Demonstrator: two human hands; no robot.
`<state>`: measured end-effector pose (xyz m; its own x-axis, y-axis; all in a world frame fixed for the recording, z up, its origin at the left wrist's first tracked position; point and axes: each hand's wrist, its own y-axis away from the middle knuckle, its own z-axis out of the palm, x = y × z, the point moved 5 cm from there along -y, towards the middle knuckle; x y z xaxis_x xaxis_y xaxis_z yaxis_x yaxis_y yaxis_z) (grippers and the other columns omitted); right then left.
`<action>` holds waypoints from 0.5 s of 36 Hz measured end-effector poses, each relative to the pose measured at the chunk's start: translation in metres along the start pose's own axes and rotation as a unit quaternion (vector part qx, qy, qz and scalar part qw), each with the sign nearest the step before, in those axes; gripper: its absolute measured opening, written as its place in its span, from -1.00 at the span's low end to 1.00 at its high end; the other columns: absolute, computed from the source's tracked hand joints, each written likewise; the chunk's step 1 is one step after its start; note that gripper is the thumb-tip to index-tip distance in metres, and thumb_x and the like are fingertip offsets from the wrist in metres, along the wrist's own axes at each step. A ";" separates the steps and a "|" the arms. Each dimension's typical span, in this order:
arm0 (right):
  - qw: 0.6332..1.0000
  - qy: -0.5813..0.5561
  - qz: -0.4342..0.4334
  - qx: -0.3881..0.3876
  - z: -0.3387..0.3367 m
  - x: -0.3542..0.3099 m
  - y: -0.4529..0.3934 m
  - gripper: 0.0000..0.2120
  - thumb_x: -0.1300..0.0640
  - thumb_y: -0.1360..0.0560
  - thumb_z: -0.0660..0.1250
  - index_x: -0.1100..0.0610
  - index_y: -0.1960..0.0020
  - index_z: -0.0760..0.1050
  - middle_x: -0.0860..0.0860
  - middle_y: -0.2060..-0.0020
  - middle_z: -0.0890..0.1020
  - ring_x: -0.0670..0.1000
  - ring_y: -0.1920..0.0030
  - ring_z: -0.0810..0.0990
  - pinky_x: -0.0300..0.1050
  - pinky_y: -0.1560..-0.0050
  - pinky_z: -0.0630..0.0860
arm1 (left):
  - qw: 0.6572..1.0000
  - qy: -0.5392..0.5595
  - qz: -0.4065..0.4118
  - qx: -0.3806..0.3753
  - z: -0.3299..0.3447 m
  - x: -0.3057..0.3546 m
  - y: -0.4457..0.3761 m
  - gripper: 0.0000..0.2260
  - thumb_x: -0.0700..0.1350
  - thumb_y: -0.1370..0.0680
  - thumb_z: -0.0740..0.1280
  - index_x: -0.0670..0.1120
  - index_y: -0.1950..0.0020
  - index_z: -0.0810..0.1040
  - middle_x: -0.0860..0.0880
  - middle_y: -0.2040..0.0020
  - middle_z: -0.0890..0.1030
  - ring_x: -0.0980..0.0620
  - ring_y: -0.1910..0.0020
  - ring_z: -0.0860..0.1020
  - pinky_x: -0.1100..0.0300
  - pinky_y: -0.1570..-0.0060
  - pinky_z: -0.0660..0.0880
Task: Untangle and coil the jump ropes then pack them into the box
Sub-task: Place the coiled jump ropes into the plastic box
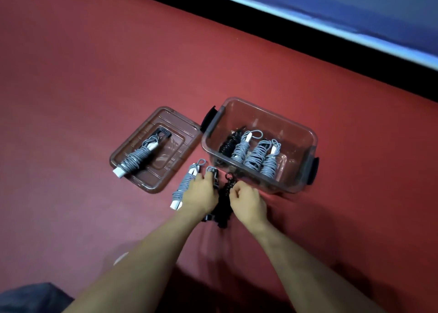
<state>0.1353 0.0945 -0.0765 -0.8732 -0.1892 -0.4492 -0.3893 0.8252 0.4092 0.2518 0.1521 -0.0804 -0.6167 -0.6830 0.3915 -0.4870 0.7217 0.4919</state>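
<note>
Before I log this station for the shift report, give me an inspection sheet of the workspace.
Surface: red floor.
Job's things: clear box holds one black and three grey coiled ropes; grey coil on lid; grey coil and black rope on floor.
Clutter: nothing seen.
Grippers: left hand on the grey coil; right hand pinches the black rope.
Cables: nothing seen.
Surroundings: black strip with blue surface beyond.
</note>
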 end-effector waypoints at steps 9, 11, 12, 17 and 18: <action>0.992 -0.096 0.061 -0.052 0.045 0.019 -0.026 -0.43 0.08 -0.40 0.44 0.19 -0.30 0.28 0.22 -0.24 0.45 0.23 -0.25 0.46 0.02 -0.19 0.42 | 0.997 -0.002 -0.006 -0.079 0.046 -0.025 -0.020 -0.45 -0.04 -0.53 0.24 0.16 -0.48 0.11 -0.18 -0.24 0.35 -0.25 -0.26 0.38 -0.09 -0.17 0.44; 0.988 -0.128 0.067 -0.048 0.049 0.020 -0.030 -0.43 0.16 -0.37 0.45 0.22 -0.29 0.31 0.24 -0.21 0.47 0.22 -0.24 0.46 -0.04 -0.21 0.38 | 0.997 0.022 0.002 -0.076 0.047 -0.026 -0.023 -0.46 -0.06 -0.51 0.27 0.13 -0.45 0.17 -0.18 -0.18 0.37 -0.27 -0.20 0.43 -0.08 -0.15 0.45; 0.987 -0.137 0.067 -0.047 0.050 0.019 -0.032 -0.45 0.19 -0.36 0.44 0.24 -0.28 0.33 0.23 -0.20 0.49 0.21 -0.24 0.47 -0.07 -0.19 0.37 | 0.997 0.038 0.004 -0.073 0.045 -0.026 -0.024 -0.48 -0.07 -0.50 0.29 0.12 -0.42 0.21 -0.18 -0.15 0.38 -0.27 -0.16 0.45 -0.08 -0.14 0.46; 0.985 -0.151 0.056 -0.059 0.047 0.010 -0.030 -0.48 0.24 -0.31 0.43 0.22 -0.22 0.35 0.19 -0.15 0.50 0.18 -0.18 0.50 -0.13 -0.13 0.39 | 0.999 0.027 -0.002 -0.047 0.031 -0.026 -0.018 -0.56 -0.08 -0.46 0.33 0.07 -0.30 0.30 -0.17 -0.13 0.38 -0.25 -0.11 0.48 -0.06 -0.03 0.50; 0.985 -0.153 0.054 -0.060 0.046 0.008 -0.029 -0.49 0.23 -0.31 0.43 0.21 -0.22 0.36 0.19 -0.15 0.50 0.18 -0.18 0.50 -0.12 -0.13 0.40 | 0.999 0.026 -0.005 -0.039 0.028 -0.026 -0.016 -0.58 -0.07 -0.45 0.33 0.06 -0.26 0.29 -0.16 -0.11 0.38 -0.25 -0.09 0.49 -0.06 0.00 0.51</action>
<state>0.1534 0.0940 -0.1285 -0.7888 0.0799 -0.6094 -0.3475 0.7599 0.5494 0.2582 0.1615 -0.1201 -0.5778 -0.6961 0.4262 -0.4415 0.7058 0.5541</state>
